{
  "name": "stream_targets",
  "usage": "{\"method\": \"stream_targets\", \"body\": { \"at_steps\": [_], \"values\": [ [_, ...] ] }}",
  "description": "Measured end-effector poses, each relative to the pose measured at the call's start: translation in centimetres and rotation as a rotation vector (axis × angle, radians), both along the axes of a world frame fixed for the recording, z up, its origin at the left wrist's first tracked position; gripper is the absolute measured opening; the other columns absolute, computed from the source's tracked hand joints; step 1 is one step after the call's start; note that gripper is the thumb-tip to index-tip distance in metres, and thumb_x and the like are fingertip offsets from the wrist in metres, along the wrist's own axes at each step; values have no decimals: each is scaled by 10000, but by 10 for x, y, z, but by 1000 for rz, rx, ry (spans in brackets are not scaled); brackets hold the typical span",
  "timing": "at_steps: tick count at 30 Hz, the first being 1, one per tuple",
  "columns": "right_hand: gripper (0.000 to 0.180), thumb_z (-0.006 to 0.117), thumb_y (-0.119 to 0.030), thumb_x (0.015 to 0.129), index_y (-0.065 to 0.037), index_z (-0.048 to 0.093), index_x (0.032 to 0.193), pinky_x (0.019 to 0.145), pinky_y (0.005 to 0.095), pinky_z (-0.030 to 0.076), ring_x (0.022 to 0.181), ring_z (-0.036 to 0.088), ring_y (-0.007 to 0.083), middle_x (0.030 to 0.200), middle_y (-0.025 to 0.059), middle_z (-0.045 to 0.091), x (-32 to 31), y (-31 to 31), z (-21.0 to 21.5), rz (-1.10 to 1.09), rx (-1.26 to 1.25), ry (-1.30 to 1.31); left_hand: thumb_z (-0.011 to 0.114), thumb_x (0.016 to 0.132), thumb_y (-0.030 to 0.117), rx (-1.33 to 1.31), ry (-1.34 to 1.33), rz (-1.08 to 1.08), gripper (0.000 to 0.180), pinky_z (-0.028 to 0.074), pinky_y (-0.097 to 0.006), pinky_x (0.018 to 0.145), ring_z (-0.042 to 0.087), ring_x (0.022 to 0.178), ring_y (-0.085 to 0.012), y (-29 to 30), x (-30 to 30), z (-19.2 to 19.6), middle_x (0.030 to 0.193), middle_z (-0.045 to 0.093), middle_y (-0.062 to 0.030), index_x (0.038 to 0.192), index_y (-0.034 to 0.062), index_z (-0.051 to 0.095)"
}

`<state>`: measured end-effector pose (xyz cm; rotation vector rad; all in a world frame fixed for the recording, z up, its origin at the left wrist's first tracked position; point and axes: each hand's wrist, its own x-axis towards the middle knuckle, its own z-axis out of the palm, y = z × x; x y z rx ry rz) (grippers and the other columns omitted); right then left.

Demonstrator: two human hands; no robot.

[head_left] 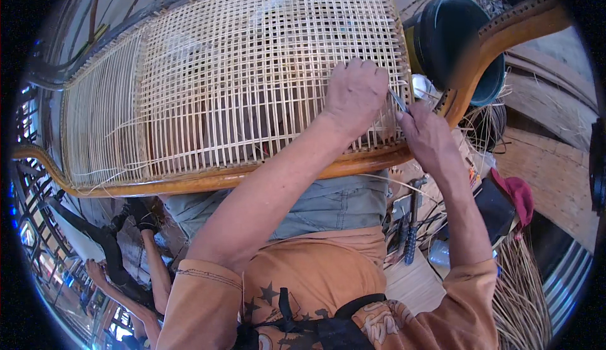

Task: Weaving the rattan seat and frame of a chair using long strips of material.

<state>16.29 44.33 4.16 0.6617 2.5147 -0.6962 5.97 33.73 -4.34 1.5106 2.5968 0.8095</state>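
A wooden frame lies across my lap with a pale woven cane panel stretched in it. The weave is an open grid over most of the panel, while the left end shows mainly parallel strands. Near the panel's right edge, my left hand rests on the weave with its fingers curled; whatever they grip is hidden beneath them. My right hand, just right of it by the frame's edge, holds a slim metal tool. The tool points up and left toward my left hand; its exact kind does not show.
Beyond the frame's right edge stands a dark green bucket beside a curved wooden arm. A hammer, red cloth and bundle of cane strands lie at lower right. Another person's arm shows at lower left.
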Motion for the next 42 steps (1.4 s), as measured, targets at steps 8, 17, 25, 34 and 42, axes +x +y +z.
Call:
{"method": "stream_targets", "body": {
  "at_steps": [8,17,25,34,42],
  "values": [
    [325,452,-252,920,55,513,833,681,508,440,772,570,447,746,300,569,4,5,10,-84,-13,-28,619,734,157,0,-60,74,70,439,-377,659,551,775,-231,1,6,2,776,551,-48,784,118,591],
    [319,481,-259,914,51,508,844,686,502,446,782,576,438,749,290,579,9,8,3,-112,14,-14,640,725,144,116,-110,18,182,431,-382,741,540,844,-238,2,9,0,872,557,-42,901,111,609],
    [225,558,-250,857,-32,541,912,677,467,482,780,605,376,836,187,613,18,24,11,28,269,31,647,762,282,-63,-107,-100,470,384,-397,843,443,994,-251,-10,23,18,1104,459,-60,1174,97,514],
    [213,537,-223,860,-14,545,900,664,446,498,762,614,365,826,188,615,8,31,12,123,258,17,636,768,372,-128,-60,-114,515,348,-390,852,415,1024,-242,-6,23,15,1120,440,-48,1187,102,507],
    [167,555,-209,840,-42,553,834,633,429,500,717,614,345,748,177,601,-4,47,11,297,324,-59,658,746,384,-96,-141,-127,531,346,-391,838,418,1003,-236,-3,16,14,1111,438,-38,1178,115,506]
  ]
}}
